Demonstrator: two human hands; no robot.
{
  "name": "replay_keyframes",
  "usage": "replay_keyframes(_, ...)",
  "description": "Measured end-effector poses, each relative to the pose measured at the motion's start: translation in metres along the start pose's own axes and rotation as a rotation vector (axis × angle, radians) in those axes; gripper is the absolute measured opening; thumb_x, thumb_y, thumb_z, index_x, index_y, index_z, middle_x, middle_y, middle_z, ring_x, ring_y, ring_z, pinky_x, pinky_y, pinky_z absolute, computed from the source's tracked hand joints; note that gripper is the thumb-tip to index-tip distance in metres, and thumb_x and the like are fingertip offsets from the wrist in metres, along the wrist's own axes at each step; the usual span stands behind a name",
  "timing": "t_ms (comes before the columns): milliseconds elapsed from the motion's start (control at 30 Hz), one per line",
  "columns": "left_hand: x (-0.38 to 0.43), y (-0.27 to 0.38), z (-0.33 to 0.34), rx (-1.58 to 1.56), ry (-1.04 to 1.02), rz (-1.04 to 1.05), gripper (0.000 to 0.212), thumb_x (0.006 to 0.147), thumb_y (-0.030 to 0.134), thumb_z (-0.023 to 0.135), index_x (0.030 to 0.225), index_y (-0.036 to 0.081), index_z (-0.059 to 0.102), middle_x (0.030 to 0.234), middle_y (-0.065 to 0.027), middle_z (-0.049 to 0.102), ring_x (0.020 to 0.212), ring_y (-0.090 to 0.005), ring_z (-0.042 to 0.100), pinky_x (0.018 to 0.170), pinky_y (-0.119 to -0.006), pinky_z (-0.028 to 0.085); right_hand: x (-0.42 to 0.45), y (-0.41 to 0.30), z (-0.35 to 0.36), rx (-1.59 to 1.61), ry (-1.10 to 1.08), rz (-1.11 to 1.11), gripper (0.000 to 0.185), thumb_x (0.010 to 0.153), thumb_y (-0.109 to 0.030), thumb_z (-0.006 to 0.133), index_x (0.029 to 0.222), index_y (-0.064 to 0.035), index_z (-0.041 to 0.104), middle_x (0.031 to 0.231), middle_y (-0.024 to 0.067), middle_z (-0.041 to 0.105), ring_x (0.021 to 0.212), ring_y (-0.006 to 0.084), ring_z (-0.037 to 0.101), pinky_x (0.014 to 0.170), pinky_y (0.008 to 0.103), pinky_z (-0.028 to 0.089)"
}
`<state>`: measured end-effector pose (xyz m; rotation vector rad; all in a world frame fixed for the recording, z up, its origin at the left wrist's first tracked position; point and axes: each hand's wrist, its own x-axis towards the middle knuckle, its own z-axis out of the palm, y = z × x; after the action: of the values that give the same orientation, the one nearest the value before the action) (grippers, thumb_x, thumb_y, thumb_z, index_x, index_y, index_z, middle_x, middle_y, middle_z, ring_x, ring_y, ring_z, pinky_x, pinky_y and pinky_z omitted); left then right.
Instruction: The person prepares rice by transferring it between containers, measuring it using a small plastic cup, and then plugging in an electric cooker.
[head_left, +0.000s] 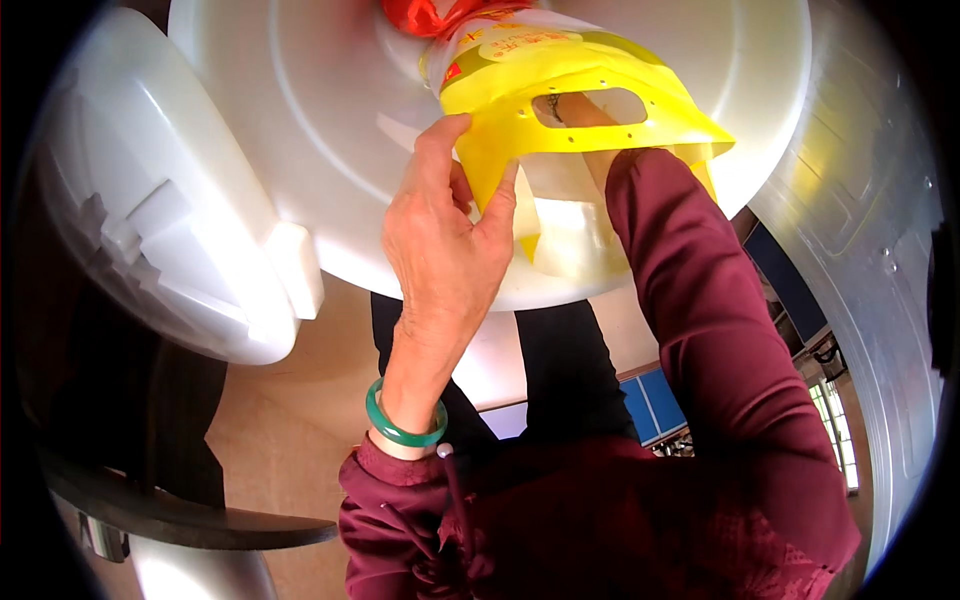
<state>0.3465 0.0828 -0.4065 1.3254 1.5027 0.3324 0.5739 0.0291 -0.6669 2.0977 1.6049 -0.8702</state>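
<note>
A yellow printed plastic bag (570, 67) with an oval cut-out handle lies over a large round white plastic surface (345, 172). My left hand (450, 202), with a green bangle (405, 433) at its wrist, pinches the left edge of the bag's mouth between thumb and fingers. My right forearm reaches into the mouth of the bag; part of the wrist (589, 112) shows through the handle hole, and the fingers are hidden inside. A red plastic bag (431, 15) touches the far end of the yellow one.
To the left stands a white plastic container or lid (172, 225) with a block-like tab. A large translucent, grey ribbed panel (862, 172) curves along the right. At the lower left is a dark curved edge (225, 525) above a white rounded object (202, 574).
</note>
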Motion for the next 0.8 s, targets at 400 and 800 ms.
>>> replay_keyframes(400, 0.007, 0.019, 0.011, 0.220, 0.112, 0.281, 0.041, 0.075, 0.015, 0.068, 0.112, 0.005, 0.054, 0.108, -0.0166, 0.051, 0.097, -0.0353, 0.050, 0.082, -0.042, 0.044, -0.059, 0.004, -0.083, 0.637, -0.012, -0.058, 0.028, 0.070, -0.013, 0.059, 0.097, -0.0059, 0.060, 0.073, 0.0051, 0.057, 0.061, 0.0176, 0.050, 0.057, 0.0314, 0.042)
replay_keyframes(800, -0.007, 0.037, 0.003, 0.131, 0.359, 0.463, 0.018, 0.076, 0.007, 0.061, 0.094, 0.003, 0.061, 0.091, -0.0102, 0.059, 0.075, -0.0225, 0.055, 0.070, -0.033, 0.046, -0.130, -0.008, -0.161, 1.184, -0.372, 0.188, 0.048, 0.066, -0.006, 0.054, 0.114, -0.0075, 0.061, 0.073, 0.0024, 0.055, 0.060, 0.0088, 0.047, 0.052, 0.0230, 0.039)
